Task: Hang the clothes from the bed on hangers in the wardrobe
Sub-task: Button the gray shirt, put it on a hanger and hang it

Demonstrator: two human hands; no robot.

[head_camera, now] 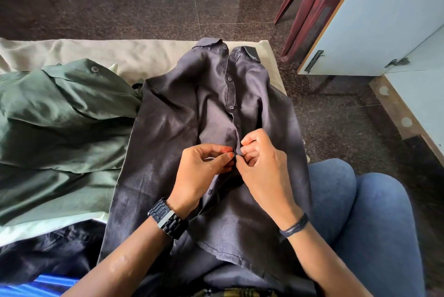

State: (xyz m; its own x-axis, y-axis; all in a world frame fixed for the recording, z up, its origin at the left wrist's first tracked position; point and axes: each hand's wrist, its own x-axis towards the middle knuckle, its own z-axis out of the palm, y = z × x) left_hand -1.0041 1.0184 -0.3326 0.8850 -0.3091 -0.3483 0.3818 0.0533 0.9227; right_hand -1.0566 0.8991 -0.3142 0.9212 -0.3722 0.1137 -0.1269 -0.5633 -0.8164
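Shirt [192, 116] is lying flat on the bed [144, 56], collar away from the hands, keeping the placket straight for buttoning. Left hand [199, 171] and right hand [262, 167] are each pinching a placket edge, fingers curled. Fingertips are hiding the button itself. Green shirt [60, 116] is lying left of the hands; hangers are out of view.

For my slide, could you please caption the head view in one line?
Both hands, left hand and right hand, pinch the button placket of a dark grey shirt beside a green shirt.

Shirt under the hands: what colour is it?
Dark grey shirt, shown in the head view.
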